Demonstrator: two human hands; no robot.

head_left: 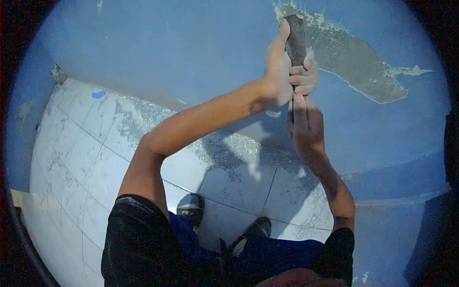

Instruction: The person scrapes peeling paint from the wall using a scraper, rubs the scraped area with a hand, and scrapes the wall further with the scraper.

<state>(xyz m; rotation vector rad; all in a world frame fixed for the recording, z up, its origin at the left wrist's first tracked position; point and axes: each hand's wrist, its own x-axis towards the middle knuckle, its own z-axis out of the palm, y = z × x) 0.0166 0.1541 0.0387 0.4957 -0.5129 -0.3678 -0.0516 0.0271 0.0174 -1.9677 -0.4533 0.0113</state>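
My left hand (277,71) is wrapped round a long dark brown tool (297,40), its thumb stretched up along the side. The tool stands nearly upright in view, and its broad upper end overlaps the left end of a bare grey patch (344,52) in the blue wall. Just below, my right hand (308,124) closes on the thinner lower part of the same tool, with its fingers pointing up. Fingers hide much of that lower part, so I cannot tell what kind of tool it is. Flaked, ragged paint edges border the patch.
The blue wall (191,43) fills the upper view. Below lies a white tiled floor (114,158) strewn with grey dust and flakes near the wall's foot. A blue chip (99,94) lies at the left. My shoes (191,205) stand on the tiles, and shadows cross them.
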